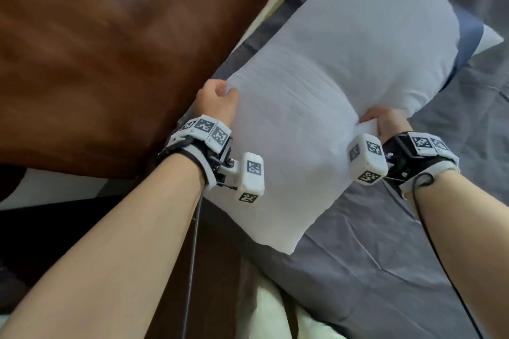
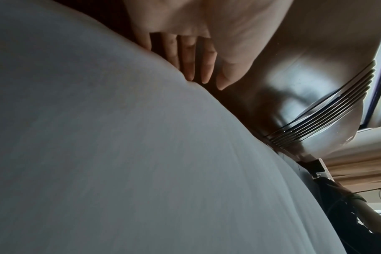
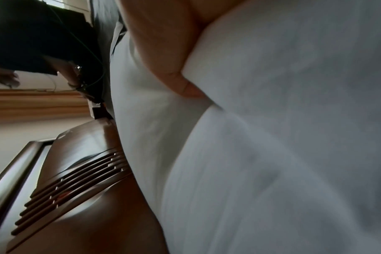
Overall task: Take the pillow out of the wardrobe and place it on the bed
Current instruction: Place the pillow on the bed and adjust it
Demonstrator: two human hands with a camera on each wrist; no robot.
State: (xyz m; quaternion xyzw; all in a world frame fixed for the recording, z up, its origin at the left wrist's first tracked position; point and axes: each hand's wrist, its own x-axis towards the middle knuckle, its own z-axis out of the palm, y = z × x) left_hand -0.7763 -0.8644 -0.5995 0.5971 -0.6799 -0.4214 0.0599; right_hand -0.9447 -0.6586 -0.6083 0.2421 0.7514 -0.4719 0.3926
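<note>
A large white pillow (image 1: 330,85) is held between both hands over the grey sheet of the bed (image 1: 371,270). My left hand (image 1: 216,100) grips its left edge, fingers curled round the fabric. On the opposite edge my right hand (image 1: 381,121) pinches the cloth, bunching it. In the left wrist view the pillow (image 2: 120,154) fills the frame below the fingers (image 2: 198,60), which lie behind its edge. The right wrist view shows a thumb (image 3: 174,68) pressed into the pillow (image 3: 272,154).
A dark brown wooden headboard (image 1: 110,49) with grooved slats (image 3: 76,182) stands close on the left. A second pillow with a blue band (image 1: 471,38) lies at the far right of the bed. A person in dark clothes (image 3: 43,34) stands beyond.
</note>
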